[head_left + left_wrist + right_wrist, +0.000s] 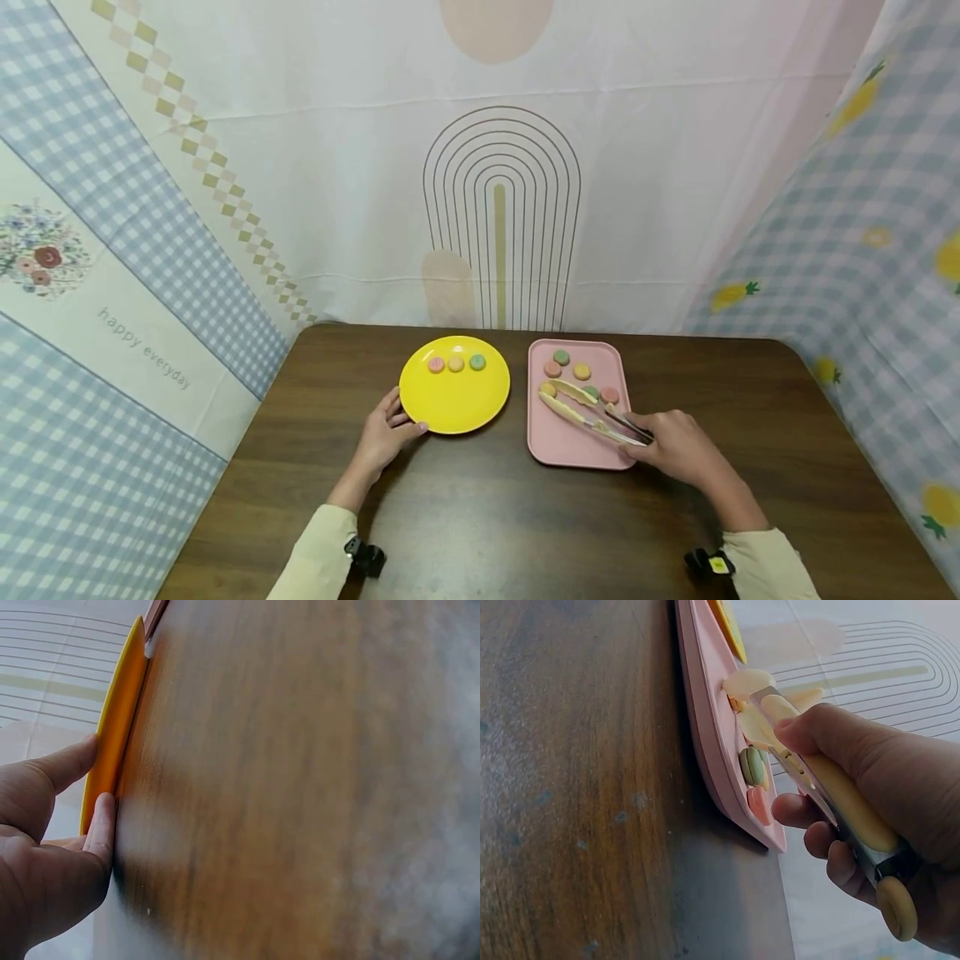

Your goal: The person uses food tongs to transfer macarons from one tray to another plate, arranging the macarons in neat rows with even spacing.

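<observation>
My left hand (386, 437) holds the near left rim of a round yellow plate (457, 408), thumb and fingers set along its edge. Three small macarons lie in a row near the plate's far side: pink (437, 365), pale yellow (456, 364) and green (477, 362). In my right hand (675, 446) is a pair of tongs (847, 799), reaching over a pink tray (555, 446). The tong tips stand on either side of a yellow macaron (548, 389); whether they touch it I cannot tell. Several other macarons, among them a green one (751, 766), lie around the tongs.
Plate and tray stand side by side on a dark wooden table (480, 517), with a gap between them. A white patterned cloth (360, 208) hangs behind the table's far edge. Checked cloths hang at the left and right.
</observation>
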